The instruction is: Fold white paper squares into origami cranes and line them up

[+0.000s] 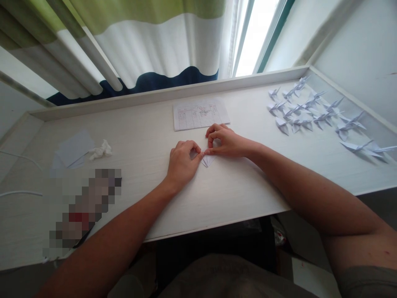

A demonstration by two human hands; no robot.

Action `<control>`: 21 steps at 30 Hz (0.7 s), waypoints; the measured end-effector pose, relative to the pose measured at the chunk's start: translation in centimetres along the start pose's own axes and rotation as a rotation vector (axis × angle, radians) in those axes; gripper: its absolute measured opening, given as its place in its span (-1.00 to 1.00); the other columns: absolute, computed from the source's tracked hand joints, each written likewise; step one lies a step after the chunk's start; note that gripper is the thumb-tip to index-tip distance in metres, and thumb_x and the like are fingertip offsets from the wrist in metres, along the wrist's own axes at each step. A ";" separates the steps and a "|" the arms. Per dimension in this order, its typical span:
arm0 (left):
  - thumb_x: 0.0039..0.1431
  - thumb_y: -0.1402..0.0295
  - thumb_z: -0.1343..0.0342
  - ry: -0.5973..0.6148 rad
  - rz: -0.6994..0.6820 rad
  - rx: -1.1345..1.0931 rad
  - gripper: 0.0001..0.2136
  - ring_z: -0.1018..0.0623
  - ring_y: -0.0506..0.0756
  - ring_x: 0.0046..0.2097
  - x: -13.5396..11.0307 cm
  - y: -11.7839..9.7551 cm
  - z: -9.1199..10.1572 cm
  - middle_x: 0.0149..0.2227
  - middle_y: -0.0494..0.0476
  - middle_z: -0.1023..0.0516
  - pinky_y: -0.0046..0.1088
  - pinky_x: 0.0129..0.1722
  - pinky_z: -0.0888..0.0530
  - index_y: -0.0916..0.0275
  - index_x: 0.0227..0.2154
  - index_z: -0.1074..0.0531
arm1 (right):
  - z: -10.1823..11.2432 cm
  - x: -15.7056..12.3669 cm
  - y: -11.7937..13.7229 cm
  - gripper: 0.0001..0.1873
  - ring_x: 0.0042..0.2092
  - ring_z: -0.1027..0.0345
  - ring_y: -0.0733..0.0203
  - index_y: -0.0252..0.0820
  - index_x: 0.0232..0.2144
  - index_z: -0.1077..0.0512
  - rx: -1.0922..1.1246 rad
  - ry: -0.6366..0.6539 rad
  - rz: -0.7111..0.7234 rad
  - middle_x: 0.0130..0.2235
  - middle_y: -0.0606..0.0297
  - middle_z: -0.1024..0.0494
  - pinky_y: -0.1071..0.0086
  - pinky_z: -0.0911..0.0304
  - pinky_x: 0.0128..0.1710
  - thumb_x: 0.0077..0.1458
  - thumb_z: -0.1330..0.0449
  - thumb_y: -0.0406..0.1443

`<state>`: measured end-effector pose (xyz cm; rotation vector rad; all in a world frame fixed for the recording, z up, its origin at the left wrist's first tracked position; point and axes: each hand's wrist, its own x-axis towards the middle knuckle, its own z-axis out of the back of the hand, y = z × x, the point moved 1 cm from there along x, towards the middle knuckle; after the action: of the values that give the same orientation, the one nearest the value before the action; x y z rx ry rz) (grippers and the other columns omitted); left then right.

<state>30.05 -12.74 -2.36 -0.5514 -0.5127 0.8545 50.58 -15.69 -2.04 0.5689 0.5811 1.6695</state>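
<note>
A small piece of folded white paper (207, 160) lies on the white desk in front of me, with crease lines running to a point on its near side. My left hand (185, 162) has its fingers curled in, thumb and fingertips on the paper's left upper part. From the other side my right hand (226, 142) pinches down at the paper's top, its thumb close to the left thumb and its index finger arched. Both hands partly cover the paper.
Several folded paper cranes (305, 108) stand at the right of the desk (149, 136). A sheet with a printed table (200, 115) lies beyond my hands. To the left are loose paper squares (75, 147), a crumpled tissue (101, 150) and a pixelated object (89, 207). White cables (21, 193) run at far left.
</note>
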 end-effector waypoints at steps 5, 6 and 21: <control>0.27 0.44 -0.26 0.010 0.043 -0.040 -0.88 -0.53 0.20 -0.06 0.2 0.1 0.1 -0.22 0.07 -0.62 -0.18 0.02 -0.42 0.14 -0.36 -0.44 | 0.1 0.0 0.1 -0.78 0.22 -0.27 -0.19 -0.12 -0.43 -0.55 0.012 -0.001 -0.009 0.05 0.13 -0.49 -0.11 -0.13 0.28 0.06 -0.44 -0.14; 0.27 0.43 -0.25 0.014 0.044 -0.040 -0.89 -0.53 0.20 -0.07 0.2 0.1 0.2 -0.22 0.07 -0.61 -0.18 0.02 -0.42 0.14 -0.35 -0.44 | 0.1 0.0 0.2 -0.78 0.22 -0.27 -0.19 -0.12 -0.43 -0.55 0.015 -0.001 -0.012 0.05 0.13 -0.49 -0.11 -0.14 0.28 0.06 -0.44 -0.14; 0.28 0.30 -0.26 0.161 -0.034 0.109 -0.90 -0.46 0.27 0.12 -0.6 0.0 0.5 -0.04 0.08 -0.61 -0.10 0.16 -0.33 0.10 -0.21 -0.45 | 0.0 0.0 0.3 -0.79 0.20 -0.30 -0.16 -0.10 -0.45 -0.55 0.051 -0.031 -0.021 0.01 0.15 -0.50 -0.11 -0.16 0.28 0.01 -0.44 -0.14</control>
<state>29.37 -13.11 -2.10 -0.5056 -0.3259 0.7931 50.37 -15.77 -1.86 0.6230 0.6066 1.6272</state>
